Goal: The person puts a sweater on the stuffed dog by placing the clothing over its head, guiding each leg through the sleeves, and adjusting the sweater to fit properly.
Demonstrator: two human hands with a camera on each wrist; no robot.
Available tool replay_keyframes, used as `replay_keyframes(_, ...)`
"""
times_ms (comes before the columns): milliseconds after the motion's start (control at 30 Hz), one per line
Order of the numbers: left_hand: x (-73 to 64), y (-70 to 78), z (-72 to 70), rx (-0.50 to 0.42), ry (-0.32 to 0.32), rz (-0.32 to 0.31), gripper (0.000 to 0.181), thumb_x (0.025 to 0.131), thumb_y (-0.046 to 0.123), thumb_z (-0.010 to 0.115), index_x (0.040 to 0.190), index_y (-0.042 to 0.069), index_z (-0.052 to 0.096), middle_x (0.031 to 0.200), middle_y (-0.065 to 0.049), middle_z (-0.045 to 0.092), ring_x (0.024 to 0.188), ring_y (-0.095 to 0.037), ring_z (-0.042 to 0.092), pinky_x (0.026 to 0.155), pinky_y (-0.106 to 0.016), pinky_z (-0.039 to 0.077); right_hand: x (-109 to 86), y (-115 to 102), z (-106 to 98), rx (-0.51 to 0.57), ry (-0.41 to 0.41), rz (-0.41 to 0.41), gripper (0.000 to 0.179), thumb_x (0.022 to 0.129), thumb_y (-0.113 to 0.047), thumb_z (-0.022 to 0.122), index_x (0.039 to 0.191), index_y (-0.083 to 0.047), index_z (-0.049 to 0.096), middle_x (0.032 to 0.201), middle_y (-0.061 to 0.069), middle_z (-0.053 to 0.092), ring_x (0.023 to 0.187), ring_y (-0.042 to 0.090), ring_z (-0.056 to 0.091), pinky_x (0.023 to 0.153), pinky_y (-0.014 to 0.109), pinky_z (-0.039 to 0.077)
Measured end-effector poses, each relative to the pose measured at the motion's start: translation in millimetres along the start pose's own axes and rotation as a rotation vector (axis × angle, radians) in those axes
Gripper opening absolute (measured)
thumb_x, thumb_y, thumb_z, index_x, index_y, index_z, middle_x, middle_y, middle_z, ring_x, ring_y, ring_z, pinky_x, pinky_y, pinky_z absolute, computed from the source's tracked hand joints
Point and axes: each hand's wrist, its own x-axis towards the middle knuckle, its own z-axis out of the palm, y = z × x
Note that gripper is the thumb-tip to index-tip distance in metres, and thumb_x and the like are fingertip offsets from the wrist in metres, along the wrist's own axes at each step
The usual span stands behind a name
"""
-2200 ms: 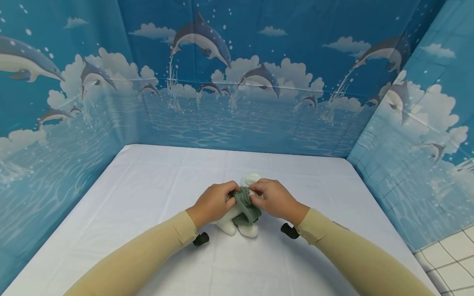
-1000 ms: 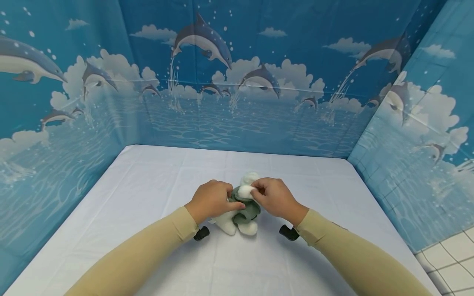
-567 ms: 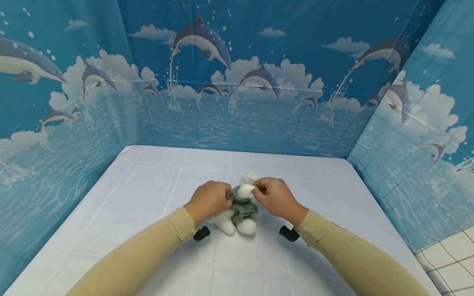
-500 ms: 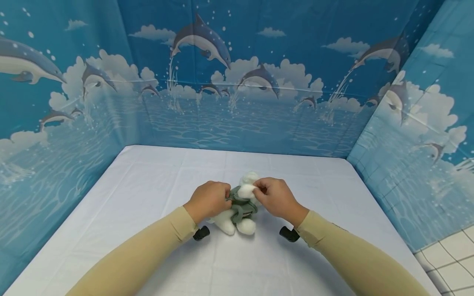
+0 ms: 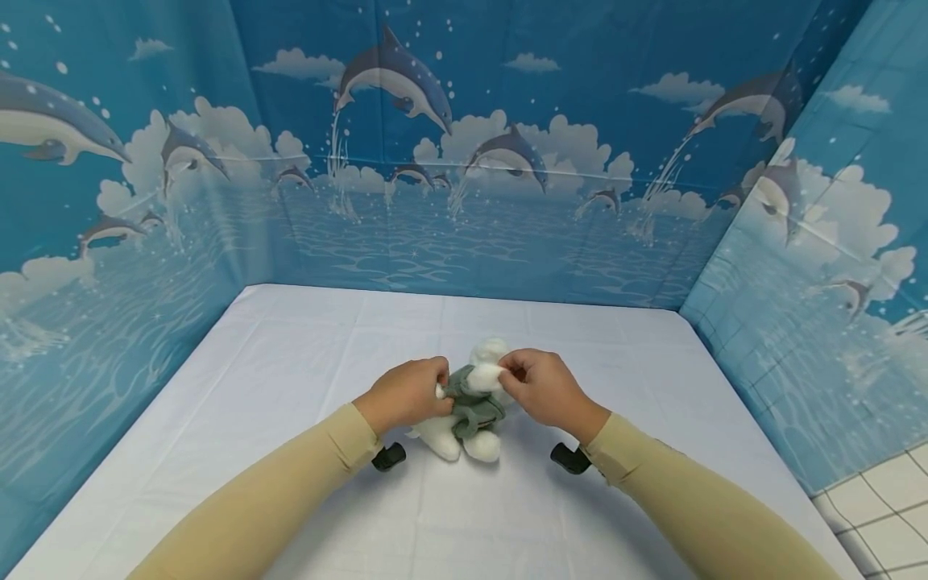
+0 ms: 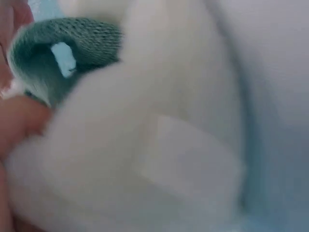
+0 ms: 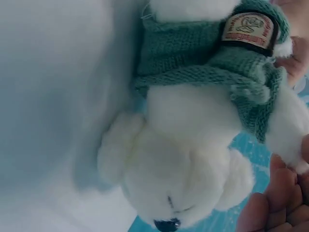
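Observation:
A white plush bear (image 5: 440, 439) lies on the white-covered table, wearing a green knitted sweater (image 5: 478, 412). Its head (image 7: 169, 164), with a dark nose, shows in the right wrist view. My left hand (image 5: 408, 393) grips the sweater's left side, and a small white bit of plush pokes out between thumb and fingers. With thumb and fingertips, my right hand (image 5: 548, 388) pinches the end of the bear's white arm (image 5: 484, 377), which sticks out of the sweater. In the left wrist view the bear's body (image 6: 106, 145) is blurred, with a white cloth tag (image 6: 190, 159) on it.
Blue dolphin-print curtains (image 5: 464, 234) stand along the back and both sides of the table (image 5: 304, 346). Black wrist devices (image 5: 389, 457) hang beneath the forearms. White tiles (image 5: 880, 515) show at the lower right.
Both hands were at the bunched sweater; the right then took the bear's white arm, now bare of the sweater. The left hand has shifted slightly left, and the sweater lies lower and flatter.

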Motion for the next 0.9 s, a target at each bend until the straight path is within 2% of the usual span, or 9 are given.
replay_keyframes(100,2.4,-5.8,3.7,-0.093,-0.064,-0.037,0.048,0.076,0.047,0.069,0.109,0.023,0.045,0.09,0.001,0.059,0.068,-0.014,0.056,0.059,-0.031,0.044,1.2,-0.6,-2.2,0.005,-0.054,0.01,0.009,0.089,-0.017,0.06,0.096,-0.019,0.066,0.087,-0.005,0.062,0.072,0.01,0.055,0.061,0.027,0.048)
replay_keyframes(200,5.2,-9.3,7.1,-0.125,-0.089,-0.048,0.065,0.072,0.049,0.071,0.122,0.021,0.04,0.103,-0.001,0.06,0.076,-0.013,0.058,0.065,-0.031,0.046,3.0,-2.1,-3.9,0.008,-0.1,0.008,0.007,0.088,-0.02,0.06,0.091,-0.023,0.065,0.087,-0.008,0.061,0.075,0.01,0.055,0.063,0.028,0.048)
replay_keyframes(300,7.9,-10.2,10.4,-0.092,-0.061,-0.005,0.067,0.072,0.044,0.073,0.125,0.018,0.042,0.109,0.001,0.059,0.083,-0.01,0.057,0.071,-0.03,0.047,5.7,-5.9,-5.3,0.017,-0.11,-0.012,0.008,0.09,-0.028,0.06,0.086,-0.025,0.066,0.085,-0.009,0.06,0.072,0.011,0.054,0.062,0.029,0.047)
replay_keyframes(433,8.6,-6.7,13.9,-0.01,0.038,0.092,0.056,0.072,0.035,0.075,0.118,0.015,0.05,0.104,0.004,0.06,0.088,-0.01,0.056,0.078,-0.029,0.048,10.6,-12.3,-4.9,-0.003,-0.077,-0.04,0.019,0.092,-0.036,0.057,0.089,-0.022,0.069,0.085,-0.01,0.061,0.071,0.012,0.054,0.063,0.031,0.047)
replay_keyframes(533,6.9,-2.4,15.1,0.097,0.146,0.17,0.054,0.072,0.032,0.076,0.117,0.014,0.052,0.104,0.003,0.059,0.092,-0.013,0.055,0.081,-0.03,0.047,15.5,-14.6,-1.5,-0.166,-0.073,-0.1,0.021,0.092,-0.035,0.058,0.102,-0.02,0.069,0.1,-0.009,0.063,0.087,0.012,0.057,0.076,0.032,0.048)
replay_keyframes(633,4.4,0.8,16.6,0.228,0.265,0.253,0.05,0.075,0.028,0.074,0.118,0.014,0.053,0.107,0.002,0.058,0.094,-0.016,0.053,0.085,-0.031,0.046,18.8,-14.8,2.6,-0.402,-0.083,-0.184,0.03,0.09,-0.036,0.06,0.115,-0.02,0.065,0.118,-0.003,0.062,0.104,0.017,0.052,0.089,0.037,0.042)
replay_keyframes(700,3.8,0.7,18.3,0.296,0.313,0.308,0.047,0.076,0.026,0.072,0.117,0.013,0.053,0.108,0.001,0.057,0.096,-0.016,0.052,0.086,-0.032,0.045,19.6,-13.7,4.8,-0.53,-0.107,-0.216,0.037,0.089,-0.039,0.061,0.121,-0.02,0.063,0.126,-0.001,0.058,0.109,0.02,0.049,0.091,0.042,0.037)
replay_keyframes(800,2.7,-2.6,18.3,0.3,0.292,0.375,0.052,0.075,0.036,0.073,0.117,0.014,0.051,0.116,-0.001,0.053,0.102,-0.017,0.05,0.091,-0.033,0.043,19.0,-11.5,7.1,-0.613,-0.166,-0.198,0.042,0.088,-0.043,0.06,0.125,-0.023,0.059,0.13,-0.004,0.056,0.112,0.021,0.045,0.088,0.045,0.031)
replay_keyframes(900,2.2,-7.8,11.5,0.174,0.171,0.378,0.06,0.076,0.058,0.065,0.118,0.019,0.049,0.132,0.0,0.046,0.115,-0.018,0.044,0.095,-0.036,0.04,17.1,-7.9,8.3,-0.662,-0.21,-0.187,0.043,0.088,-0.045,0.059,0.126,-0.026,0.058,0.128,-0.009,0.057,0.114,0.019,0.043,0.088,0.046,0.028)
